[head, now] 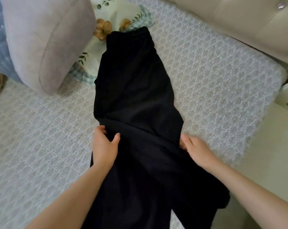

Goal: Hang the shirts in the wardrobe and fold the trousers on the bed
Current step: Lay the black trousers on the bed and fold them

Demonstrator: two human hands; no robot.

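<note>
From my remote view, the black trousers [136, 88] lie lengthwise on the bed [214, 83] — waistband at the far end, overlapping a floral pillow [110, 15], legs extending to the near side. The left hand [105, 146] grasps the garment's left edge (thumb on top, fingers curled under). The right hand [196, 149] pinches the right edge — fingertips partly hidden by fabric. A mauve cushion [45, 38] stands far left.
</note>
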